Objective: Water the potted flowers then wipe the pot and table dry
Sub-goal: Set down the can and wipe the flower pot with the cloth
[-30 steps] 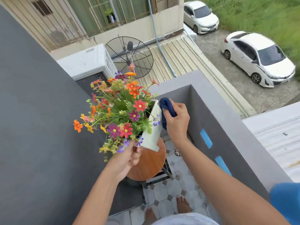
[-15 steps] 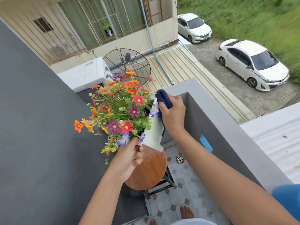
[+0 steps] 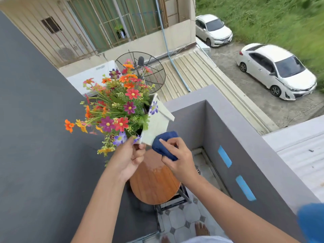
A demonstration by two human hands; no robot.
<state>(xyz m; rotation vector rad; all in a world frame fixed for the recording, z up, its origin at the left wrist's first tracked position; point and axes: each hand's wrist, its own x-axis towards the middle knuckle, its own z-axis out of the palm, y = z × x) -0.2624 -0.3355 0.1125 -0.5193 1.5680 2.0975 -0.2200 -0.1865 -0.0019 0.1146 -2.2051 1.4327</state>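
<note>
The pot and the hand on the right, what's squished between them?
In the head view, a blue cloth sits between the right hand and the white pot, pressed against the pot's lower side.

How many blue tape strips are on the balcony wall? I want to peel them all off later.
2. One blue tape strip sits farther along the wall's inner face; the other blue tape strip is nearer the camera. More could be hidden behind the right arm.
</note>
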